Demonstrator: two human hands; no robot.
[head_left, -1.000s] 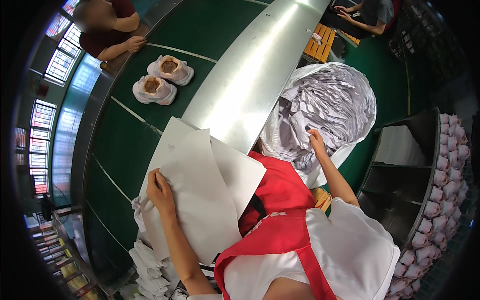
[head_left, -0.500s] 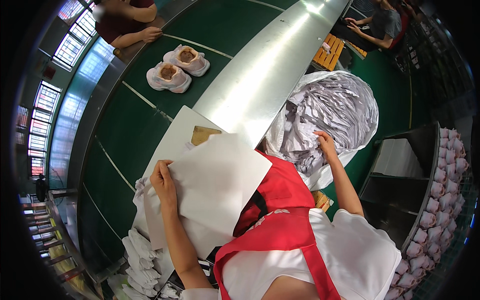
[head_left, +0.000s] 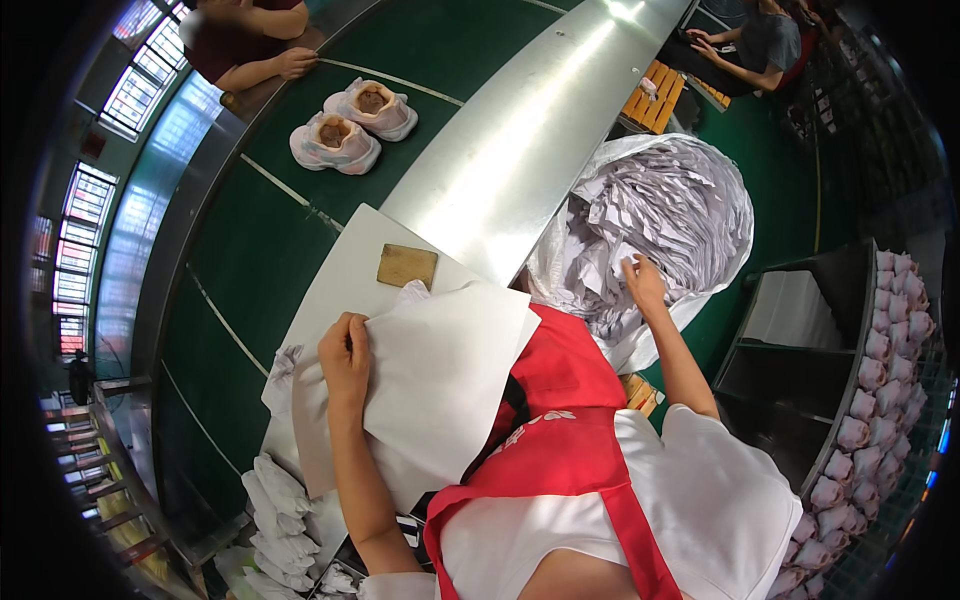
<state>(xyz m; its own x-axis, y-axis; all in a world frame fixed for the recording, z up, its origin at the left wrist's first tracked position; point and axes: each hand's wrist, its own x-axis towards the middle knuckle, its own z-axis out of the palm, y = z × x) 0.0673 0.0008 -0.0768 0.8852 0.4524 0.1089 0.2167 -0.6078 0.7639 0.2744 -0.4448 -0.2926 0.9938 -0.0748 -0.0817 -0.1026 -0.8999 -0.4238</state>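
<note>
My left hand (head_left: 345,365) is closed on the upper left part of a large white sheet of paper (head_left: 440,375), which droops over the white board (head_left: 340,250) in front of me. Pale crumpled material (head_left: 412,292) peeks out from behind its top edge. Over to the right, my right hand (head_left: 645,283) reaches into a big white sack (head_left: 742,220) packed with crumpled white paper (head_left: 680,200). Its thumb and fingertips close on a piece of that paper. Beyond the sheet, a flat tan block (head_left: 407,265) lies on the board.
A pair of pale shoes (head_left: 340,140) stands on the green belt (head_left: 240,270), beside a shiny metal strip (head_left: 490,130). White paper-wrapped bundles (head_left: 280,510) are piled at lower left. A shelf rack (head_left: 790,375) with many pinkish bundles stands right. Two people sit farther off.
The sheet's top edge has dropped and uncovered the tan block. My left hand has shifted slightly right with the sheet. My right hand has moved a little left in the sack.
</note>
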